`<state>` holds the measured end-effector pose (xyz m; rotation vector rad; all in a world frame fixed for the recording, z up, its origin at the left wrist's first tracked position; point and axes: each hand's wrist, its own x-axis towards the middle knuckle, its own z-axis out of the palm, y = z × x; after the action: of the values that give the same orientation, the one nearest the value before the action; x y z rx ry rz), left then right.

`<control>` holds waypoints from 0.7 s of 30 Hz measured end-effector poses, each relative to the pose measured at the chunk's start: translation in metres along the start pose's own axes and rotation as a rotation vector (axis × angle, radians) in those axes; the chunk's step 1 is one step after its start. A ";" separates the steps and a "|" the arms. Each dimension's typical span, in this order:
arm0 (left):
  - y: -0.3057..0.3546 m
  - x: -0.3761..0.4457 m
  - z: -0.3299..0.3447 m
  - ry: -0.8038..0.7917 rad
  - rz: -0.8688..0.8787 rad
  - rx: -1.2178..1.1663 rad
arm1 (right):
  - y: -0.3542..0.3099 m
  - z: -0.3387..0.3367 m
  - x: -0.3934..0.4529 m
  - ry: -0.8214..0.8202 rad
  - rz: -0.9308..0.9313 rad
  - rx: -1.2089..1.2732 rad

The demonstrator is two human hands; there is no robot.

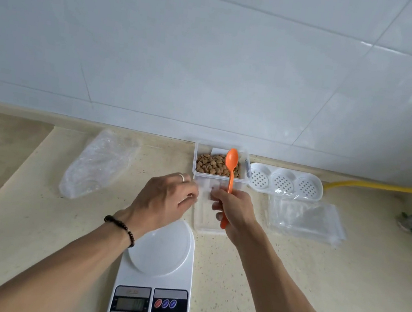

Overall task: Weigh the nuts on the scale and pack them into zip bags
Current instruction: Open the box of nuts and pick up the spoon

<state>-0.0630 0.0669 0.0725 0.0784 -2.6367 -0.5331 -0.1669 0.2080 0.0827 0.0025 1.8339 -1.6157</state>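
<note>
A clear box of brown nuts (211,165) stands against the wall. In front of it my left hand (165,200) and my right hand (234,211) together pinch the top of a clear zip bag (204,212) held above the counter. My right hand also grips an orange spoon (230,169), its bowl up over the nut box. The white digital scale (156,274) sits near me, its round platter bare, partly under my left wrist.
A stack of clear zip bags (306,220) lies to the right. A white perforated tray (284,182) sits beside the nut box. A crumpled clear plastic bag (97,166) lies at the left. A yellow hose (377,187) runs along the far right wall.
</note>
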 end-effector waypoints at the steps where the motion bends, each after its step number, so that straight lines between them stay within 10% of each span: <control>1: 0.000 -0.001 -0.001 -0.068 -0.028 0.001 | -0.002 0.000 0.001 -0.001 -0.019 0.013; 9: -0.001 0.012 0.000 -0.441 -0.218 0.071 | -0.003 0.002 -0.007 -0.146 -0.055 -0.055; 21: 0.003 0.018 -0.010 -0.297 -0.194 0.072 | -0.009 0.004 -0.006 -0.094 -0.086 -0.103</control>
<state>-0.0744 0.0635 0.0898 0.3011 -2.9573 -0.5500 -0.1642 0.2052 0.0932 -0.1981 1.8647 -1.5500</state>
